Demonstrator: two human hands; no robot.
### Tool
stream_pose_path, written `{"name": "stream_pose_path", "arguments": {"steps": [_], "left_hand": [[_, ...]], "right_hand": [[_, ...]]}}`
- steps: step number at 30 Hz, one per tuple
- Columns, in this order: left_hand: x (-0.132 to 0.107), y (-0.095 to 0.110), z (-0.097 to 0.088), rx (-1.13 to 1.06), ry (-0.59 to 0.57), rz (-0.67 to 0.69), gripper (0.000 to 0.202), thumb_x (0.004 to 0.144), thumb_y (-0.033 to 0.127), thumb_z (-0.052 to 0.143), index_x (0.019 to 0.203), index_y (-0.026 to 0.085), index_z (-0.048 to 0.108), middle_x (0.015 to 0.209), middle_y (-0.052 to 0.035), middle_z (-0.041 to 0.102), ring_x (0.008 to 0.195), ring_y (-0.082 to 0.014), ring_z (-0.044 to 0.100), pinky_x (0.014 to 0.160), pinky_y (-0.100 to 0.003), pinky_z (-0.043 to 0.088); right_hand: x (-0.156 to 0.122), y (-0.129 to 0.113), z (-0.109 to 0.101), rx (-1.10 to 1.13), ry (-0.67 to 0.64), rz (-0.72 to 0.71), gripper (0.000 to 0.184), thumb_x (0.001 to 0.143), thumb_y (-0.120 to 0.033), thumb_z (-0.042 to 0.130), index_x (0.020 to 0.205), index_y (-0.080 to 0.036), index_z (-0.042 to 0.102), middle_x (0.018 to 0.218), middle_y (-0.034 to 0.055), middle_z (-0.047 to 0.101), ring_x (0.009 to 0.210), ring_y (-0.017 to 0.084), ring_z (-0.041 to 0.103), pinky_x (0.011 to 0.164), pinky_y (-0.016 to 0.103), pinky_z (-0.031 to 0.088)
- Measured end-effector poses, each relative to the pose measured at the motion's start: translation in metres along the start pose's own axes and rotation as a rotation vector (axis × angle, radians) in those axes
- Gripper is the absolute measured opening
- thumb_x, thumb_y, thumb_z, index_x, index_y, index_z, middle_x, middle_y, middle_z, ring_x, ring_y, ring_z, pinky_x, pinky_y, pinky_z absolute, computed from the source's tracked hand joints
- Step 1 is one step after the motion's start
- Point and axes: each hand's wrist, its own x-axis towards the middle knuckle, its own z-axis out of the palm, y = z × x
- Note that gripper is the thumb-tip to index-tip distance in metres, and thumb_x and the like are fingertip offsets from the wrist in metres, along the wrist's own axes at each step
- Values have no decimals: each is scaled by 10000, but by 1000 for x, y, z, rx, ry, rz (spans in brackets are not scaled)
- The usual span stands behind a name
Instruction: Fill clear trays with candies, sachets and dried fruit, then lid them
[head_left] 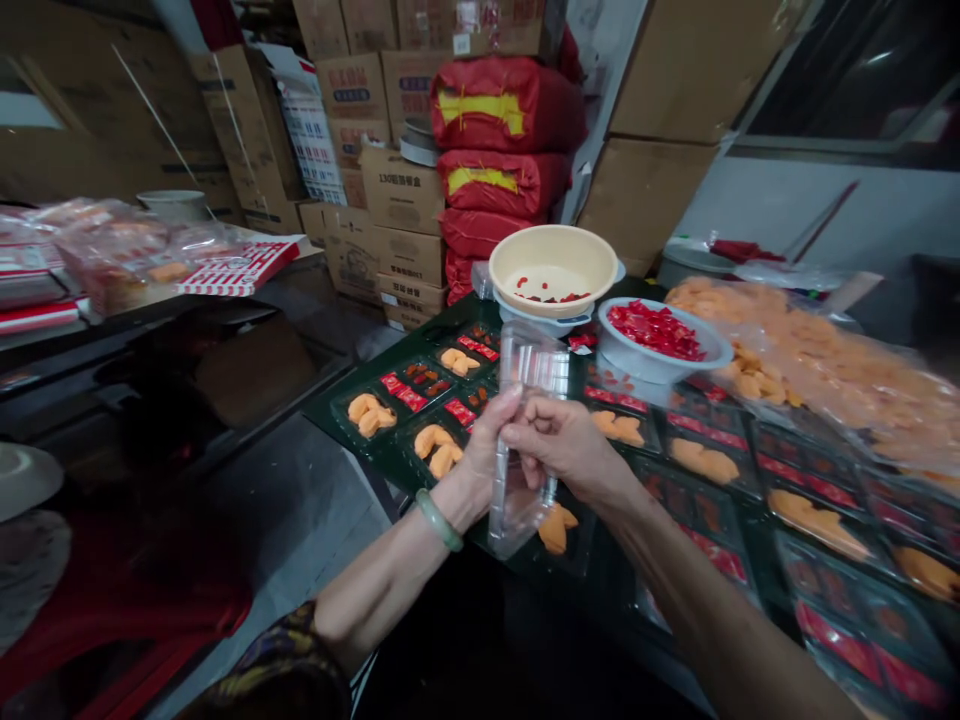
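Above the dark green table [330, 405], my left hand [491, 445] grips a stack of clear plastic trays [517, 510] along its left side, and a green bangle circles that wrist. My right hand [559, 440] is closed at the stack's middle, fingers curled against the plastic. The stack is tilted nearly upright. Under and around it lie filled clear trays [427, 385] with orange pastry pieces [371, 414], red packets [403, 391] and dark reddish dried fruit [427, 378] in separate compartments. Motion blurs some trays at the right.
Behind the trays stand a cream bowl [553, 250] with a few red bits and a pale blue basin [656, 365] of red packets. A large bag of orange pieces [847, 360] lies right. Red sacks [502, 105] and cardboard boxes [409, 205] are stacked behind; a red stool [150, 620] stands left.
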Motion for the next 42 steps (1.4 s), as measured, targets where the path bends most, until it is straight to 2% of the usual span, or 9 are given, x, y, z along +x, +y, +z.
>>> {"name": "stream_pose_path", "arguments": {"steps": [11,15,18,22,25,29,33,37,42], "left_hand": [[-20,-4,0,53,2,-83,795,587,865,374,327,123,497,285,-69,405,305,-122,450,373,-240,371],[-23,-3,0,70,-47,-80,771,535,868,431,327,129,494,309,-72,416,341,-136,475,404,-269,411],[-27,-1,5,106,-75,-54,644,587,756,549,384,147,512,324,-38,436,321,-121,459,368,-246,371],[-28,14,12,95,-8,75,279,602,413,730,683,169,624,523,22,567,398,-101,504,385,-216,377],[-23,36,9,133,15,149,298,553,337,752,756,161,624,619,9,599,467,-111,538,436,-226,423],[-19,78,-6,267,137,238,291,572,302,732,813,183,619,626,9,595,495,-115,545,431,-213,416],[-22,107,-20,355,255,288,323,578,254,723,877,194,616,666,4,616,521,-128,562,421,-211,403],[-21,110,-32,354,317,307,277,571,248,725,809,167,609,641,-4,602,532,-132,563,454,-228,425],[-17,104,-35,341,298,239,269,567,279,723,766,166,580,562,18,567,443,-93,489,413,-209,381]], "right_hand": [[-10,13,-2,201,-101,74,320,708,-412,686,609,-161,514,432,-61,532,316,62,475,334,160,373],[-14,9,-1,176,-133,94,310,709,-409,674,610,-167,507,436,-58,525,324,71,479,328,168,363],[-20,-3,5,47,-69,77,221,733,-318,624,614,-175,506,454,-50,523,352,76,485,342,178,364],[-29,-26,19,-218,162,-166,131,707,-125,552,596,-181,511,494,-53,482,422,57,457,395,173,344],[-33,-36,17,-182,202,-210,130,730,-141,540,614,-185,499,481,-64,423,405,40,372,391,176,282],[-38,-18,-10,145,287,-65,172,721,-281,592,649,-198,460,462,-82,351,381,36,288,367,175,213],[-48,33,-35,393,359,256,292,604,-278,656,582,-199,375,467,-91,321,375,29,261,343,162,176],[-58,75,-47,418,505,492,312,592,-241,642,537,-199,338,439,-91,309,354,23,251,325,156,162],[-52,82,-67,254,570,686,276,673,-128,538,509,-194,325,415,-78,314,344,23,258,315,145,177]]}}
